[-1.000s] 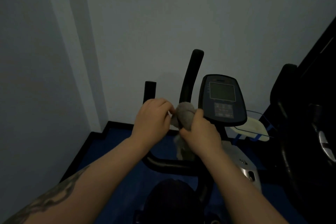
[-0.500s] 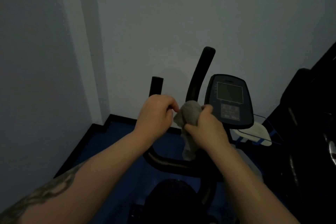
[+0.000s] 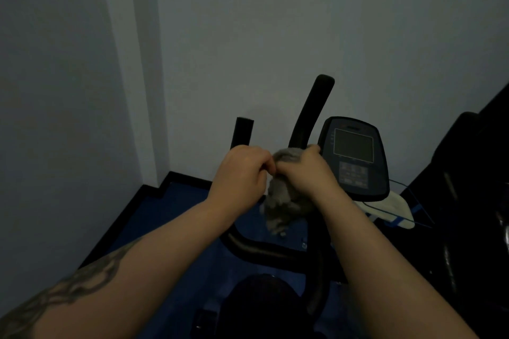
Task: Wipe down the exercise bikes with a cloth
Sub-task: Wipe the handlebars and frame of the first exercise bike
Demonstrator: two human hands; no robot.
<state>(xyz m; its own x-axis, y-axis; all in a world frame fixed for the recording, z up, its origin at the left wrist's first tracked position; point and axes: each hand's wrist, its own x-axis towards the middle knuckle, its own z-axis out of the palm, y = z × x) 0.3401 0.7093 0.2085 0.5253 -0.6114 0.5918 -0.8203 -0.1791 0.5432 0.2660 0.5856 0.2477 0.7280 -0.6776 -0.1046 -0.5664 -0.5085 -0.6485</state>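
**A:** Where is the cloth (image 3: 286,192) at this moment, and who holds it?

**B:** It is a grey, crumpled cloth, and it sits between the two hands, in front of the exercise bike (image 3: 275,252). The right hand (image 3: 305,173) is closed around its upper part, with the fingers curled over the top. The rest of the cloth hangs below this hand in a loose bunch. The left hand (image 3: 242,173) is also closed, and its fingertips pinch the cloth at the edge, just beside the right hand.

**A:** Why two hands on one cloth? It does not wipe anything like this.

**B:** I think the person is gathering or refolding it, to make a firm pad before the wiping. The cloth seems to be in the air, not pressed on a surface, but it is dark here, so I cannot be sure about contact with the bar behind it.

**A:** Which part of the bike is near?

**B:** The right handlebar grip (image 3: 314,110) stands up just behind the right hand, and the shorter left grip (image 3: 242,132) is just behind the left hand. The console (image 3: 354,157) with its screen is beside the right hand. So, in my judgement, the tall grip or the console is the next place to wipe.

**A:** Is there some risk?

**B:** The hanging end may catch on the lower curved bar. On the console buttons, a light pressure is better.
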